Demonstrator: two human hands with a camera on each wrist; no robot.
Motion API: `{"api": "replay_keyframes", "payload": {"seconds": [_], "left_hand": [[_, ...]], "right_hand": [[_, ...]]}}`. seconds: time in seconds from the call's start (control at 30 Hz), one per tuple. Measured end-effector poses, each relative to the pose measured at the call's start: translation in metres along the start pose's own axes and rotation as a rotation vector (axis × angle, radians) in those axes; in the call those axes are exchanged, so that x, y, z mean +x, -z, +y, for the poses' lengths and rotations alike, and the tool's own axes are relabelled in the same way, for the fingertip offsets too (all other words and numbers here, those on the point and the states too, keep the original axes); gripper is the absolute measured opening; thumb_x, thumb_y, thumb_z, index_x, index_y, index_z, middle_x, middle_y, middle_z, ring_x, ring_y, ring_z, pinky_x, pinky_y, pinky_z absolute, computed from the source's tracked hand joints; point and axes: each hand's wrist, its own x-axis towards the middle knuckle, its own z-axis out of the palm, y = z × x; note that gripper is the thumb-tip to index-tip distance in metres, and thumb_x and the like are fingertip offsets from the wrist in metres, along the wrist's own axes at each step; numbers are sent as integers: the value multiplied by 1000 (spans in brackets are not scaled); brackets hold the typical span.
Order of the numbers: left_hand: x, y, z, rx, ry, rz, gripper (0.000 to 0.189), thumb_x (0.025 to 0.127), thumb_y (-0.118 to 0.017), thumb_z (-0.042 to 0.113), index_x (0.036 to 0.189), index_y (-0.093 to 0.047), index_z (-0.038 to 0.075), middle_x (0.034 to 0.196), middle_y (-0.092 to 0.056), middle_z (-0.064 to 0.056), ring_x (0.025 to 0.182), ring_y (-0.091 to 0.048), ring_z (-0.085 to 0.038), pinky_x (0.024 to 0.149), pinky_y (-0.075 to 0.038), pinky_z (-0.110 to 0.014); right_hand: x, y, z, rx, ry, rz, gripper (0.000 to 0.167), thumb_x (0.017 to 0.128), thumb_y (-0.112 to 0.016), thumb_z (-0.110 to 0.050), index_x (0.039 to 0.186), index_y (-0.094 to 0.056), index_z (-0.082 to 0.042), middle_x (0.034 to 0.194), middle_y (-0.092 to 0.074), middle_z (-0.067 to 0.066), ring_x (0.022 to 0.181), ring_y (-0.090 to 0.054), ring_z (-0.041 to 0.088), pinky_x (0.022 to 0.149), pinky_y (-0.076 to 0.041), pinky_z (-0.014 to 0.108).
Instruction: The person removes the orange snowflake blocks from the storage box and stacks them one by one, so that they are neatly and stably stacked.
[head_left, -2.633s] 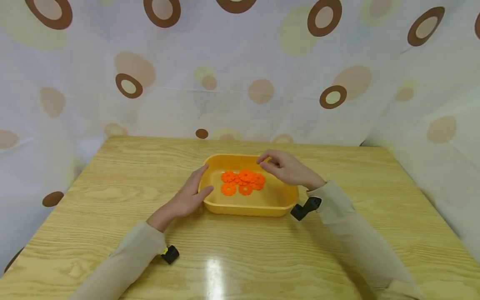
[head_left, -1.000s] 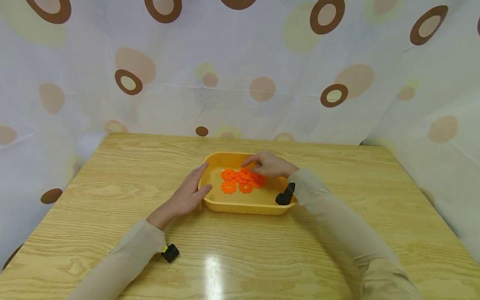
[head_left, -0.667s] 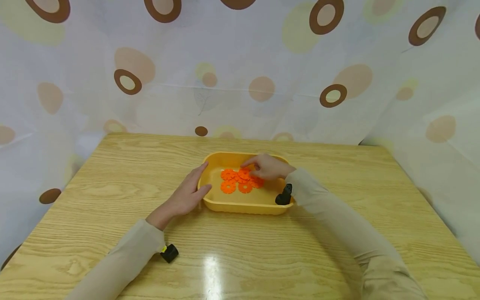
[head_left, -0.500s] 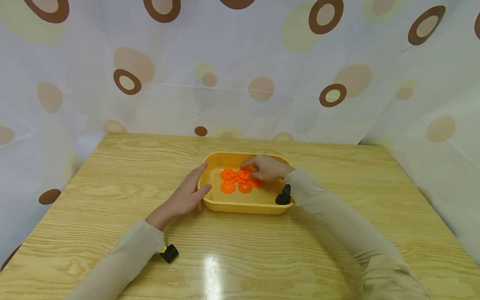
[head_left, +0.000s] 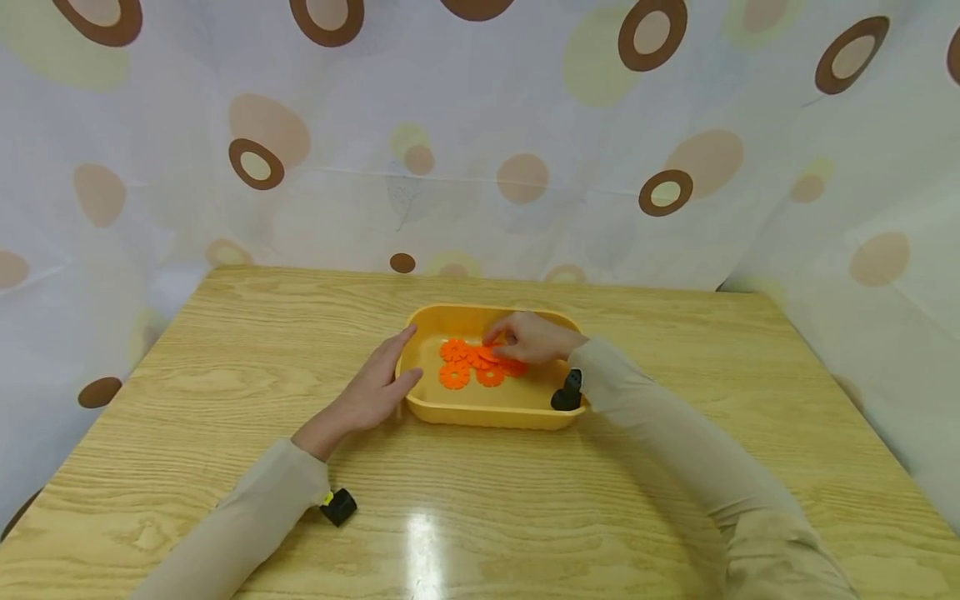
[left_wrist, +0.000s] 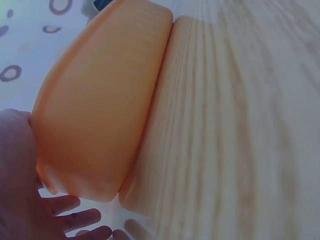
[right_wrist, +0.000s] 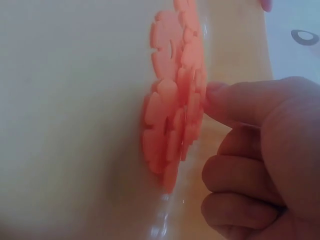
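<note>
A yellow tray (head_left: 487, 417) stands on the wooden table, holding a small pile of flat orange notched plastic discs (head_left: 454, 376). My left hand (head_left: 369, 393) rests at the tray's left end, thumb over the rim; the left wrist view shows its other fingers (left_wrist: 80, 218) extended and spread past the tray's outer wall (left_wrist: 100, 105). Inside the tray, my right hand (head_left: 534, 336) pinches the edge of one orange disc (head_left: 487, 354), which tilts above the others. Up close in the right wrist view, the thumb (right_wrist: 235, 102) meets the overlapping discs (right_wrist: 162, 125), while the other fingers curl.
Wood-grain table (head_left: 262, 358) surrounds the tray on all sides. A white curtain with brown and beige circles (head_left: 450, 150) hangs behind the table and along its sides. Black wrist cameras (head_left: 340, 507) sit on both beige sleeves.
My right hand has come left and down from above the tray's right side onto the pile. One disc now tilts up at its fingertips. The left hand has stayed on the tray.
</note>
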Motion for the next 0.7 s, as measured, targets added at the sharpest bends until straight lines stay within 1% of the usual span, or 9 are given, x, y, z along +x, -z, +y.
{"api": "replay_keyframes", "payload": {"seconds": [0.07, 0.1, 0.13, 0.27, 0.33, 0.43, 0.53, 0.7], "left_hand": [[0, 0, 0, -1, 4, -1, 65, 100, -46, 19, 154, -15, 2, 156, -21, -23, 144, -20, -40, 115, -18, -56], [0, 0, 0, 3, 1, 0, 65, 100, -46, 19, 154, -15, 2, 156, -20, -23, 144, -20, -41, 115, -18, -57], [-1, 1, 0, 1, 2, 1, 64, 100, -46, 19, 154, -15, 2, 156, -21, -23, 144, -20, -41, 115, -18, -57], [-1, 0, 0, -7, 5, -1, 65, 100, -47, 20, 154, -15, 2, 157, -20, -22, 144, -20, -40, 115, -18, -57], [-2, 0, 0, -18, 7, -4, 65, 100, -47, 20, 154, -14, 3, 157, -20, -22, 144, -20, -40, 115, -18, -57], [-2, -1, -1, -20, 3, -5, 65, 100, -47, 20, 154, -14, 3, 157, -20, -22, 144, -20, -40, 115, -18, -57], [-1, -1, -1, -18, 4, -2, 65, 100, -47, 21, 154, -14, 3, 157, -20, -21, 144, -20, -40, 115, -18, -57], [-2, 0, -1, -14, 1, -1, 65, 100, -47, 21, 154, -14, 3, 157, -20, -22, 144, -19, -41, 115, -18, -57]], "right_hand": [[0, 0, -1, -3, 9, 12, 23, 92, -61, -10, 112, -69, -2, 65, -55, -1, 52, -35, 8, 58, -35, 22], [-1, 0, -1, -4, 10, 17, 23, 91, -62, -10, 112, -69, -2, 65, -56, 2, 53, -35, 9, 58, -35, 23], [-1, 0, -2, -8, 14, 23, 24, 91, -62, -9, 112, -68, -2, 70, -59, 4, 54, -36, 9, 59, -35, 23], [-2, 0, -4, -41, 0, 33, 29, 89, -66, -12, 115, -66, 0, 87, -65, 9, 60, -39, 11, 62, -36, 24], [-3, 0, -4, -52, -20, 30, 32, 88, -68, -14, 116, -65, 1, 89, -66, 10, 62, -42, 11, 63, -38, 24], [-3, 0, -5, -54, -44, 27, 33, 88, -70, -16, 115, -65, 2, 83, -64, 9, 63, -44, 12, 64, -40, 24], [-3, 0, -6, -63, -45, 33, 33, 87, -70, -18, 114, -66, 1, 78, -61, 7, 63, -44, 12, 65, -40, 25], [-2, 0, -5, -75, -33, 50, 33, 87, -71, -19, 114, -66, -1, 77, -60, 5, 62, -43, 12, 63, -39, 25]]}}
